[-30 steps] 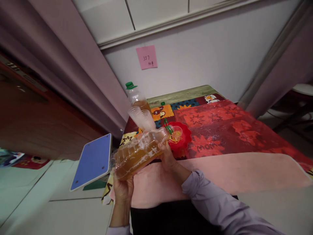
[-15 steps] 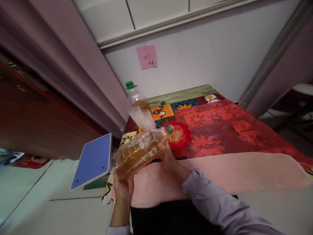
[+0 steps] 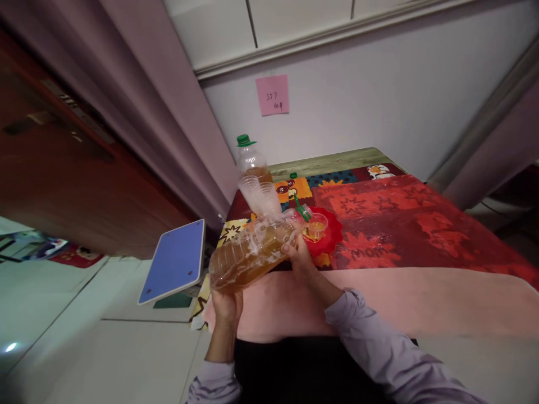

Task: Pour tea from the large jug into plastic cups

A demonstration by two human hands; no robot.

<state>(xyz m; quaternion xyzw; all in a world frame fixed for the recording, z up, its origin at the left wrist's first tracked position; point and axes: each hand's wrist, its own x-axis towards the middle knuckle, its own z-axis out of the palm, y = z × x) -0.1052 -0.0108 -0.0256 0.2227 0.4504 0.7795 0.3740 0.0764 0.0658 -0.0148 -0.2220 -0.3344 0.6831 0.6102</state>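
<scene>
A large clear plastic bottle [image 3: 252, 258] of amber liquid with foam is tilted nearly on its side, its green-ringed neck towards the right. My left hand [image 3: 227, 306] supports it from below near the base. My right hand [image 3: 301, 255] grips it close to the neck. The bottle's mouth is at the left rim of a clear plastic cup [image 3: 319, 223], which has some yellowish liquid in it. This cup sits in a scalloped red dish [image 3: 336, 234]. Behind the bottle lean stacked clear cups [image 3: 261, 196], in front of a second bottle [image 3: 255, 165] with a green cap.
A patterned tablecloth [image 3: 379, 219] covers the table, with a pink cloth strip [image 3: 400, 292] along its near side. A small green cap [image 3: 293, 175] lies towards the back. At the left stands a blue-topped stool [image 3: 173, 261]; a wall with a pink note [image 3: 272, 95] is behind.
The camera view has turned slightly, so the whole scene appears further right. Both hands still hold the tilted bottle, with its neck still beside the cup in the red dish.
</scene>
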